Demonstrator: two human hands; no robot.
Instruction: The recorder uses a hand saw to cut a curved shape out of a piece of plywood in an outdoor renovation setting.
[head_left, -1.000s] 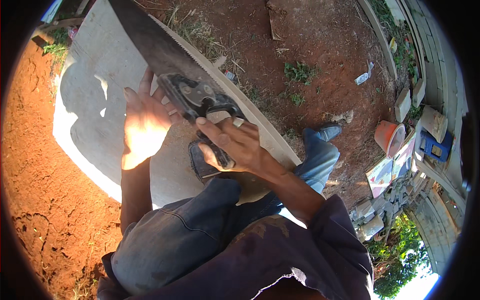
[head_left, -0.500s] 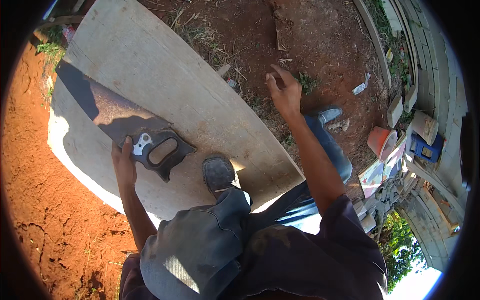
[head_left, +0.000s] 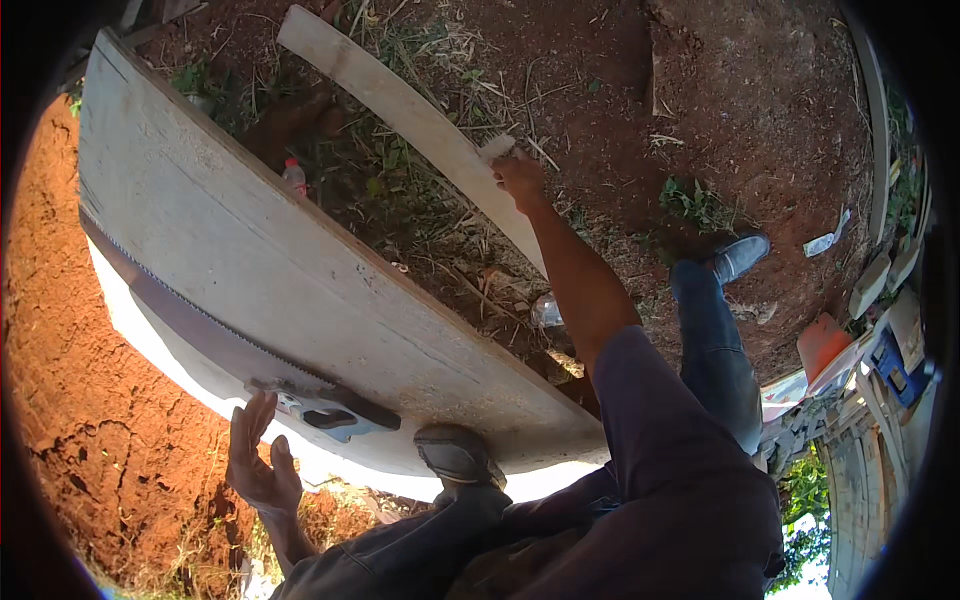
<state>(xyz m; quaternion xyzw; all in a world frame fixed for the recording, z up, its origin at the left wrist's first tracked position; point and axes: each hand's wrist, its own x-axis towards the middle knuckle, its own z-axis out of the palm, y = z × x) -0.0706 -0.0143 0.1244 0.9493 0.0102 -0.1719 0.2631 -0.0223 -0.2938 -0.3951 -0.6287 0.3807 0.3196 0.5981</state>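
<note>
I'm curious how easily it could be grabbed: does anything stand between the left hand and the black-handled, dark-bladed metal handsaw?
Nothing visible: the bare left hand is beside the handsaw on the pale, flat wooden board; contact is unclear.

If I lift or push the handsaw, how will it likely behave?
The handsaw probably feels heavier toward its bulky handle. Its long blade looks thin, so may flex slightly. It seems to lie flat on the board, so pushing might slide it.
</note>
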